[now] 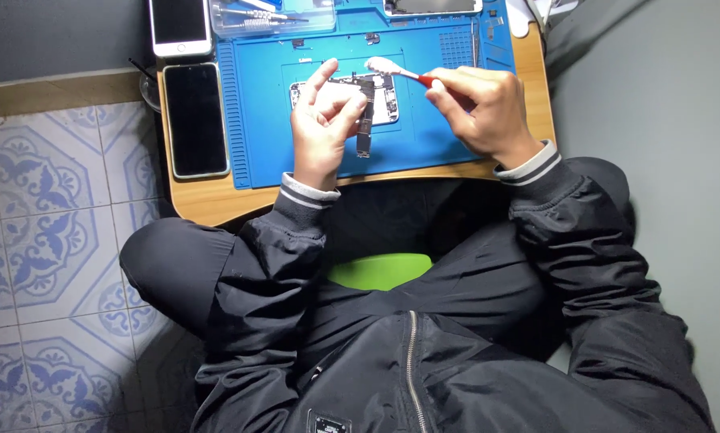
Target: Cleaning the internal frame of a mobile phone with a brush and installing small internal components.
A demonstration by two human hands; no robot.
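left hand (321, 120) grip pinches a narrow circuit board (365, 120); right hand (482, 108) grip pinches a brush (390, 68). risk: loose pinch lets board drop onto the blue mat (263, 120) below.

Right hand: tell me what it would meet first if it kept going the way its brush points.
The right hand points its red-handled brush left, over the circuit board. The left hand probably comes first, at its raised fingers, though height is unclear from above.
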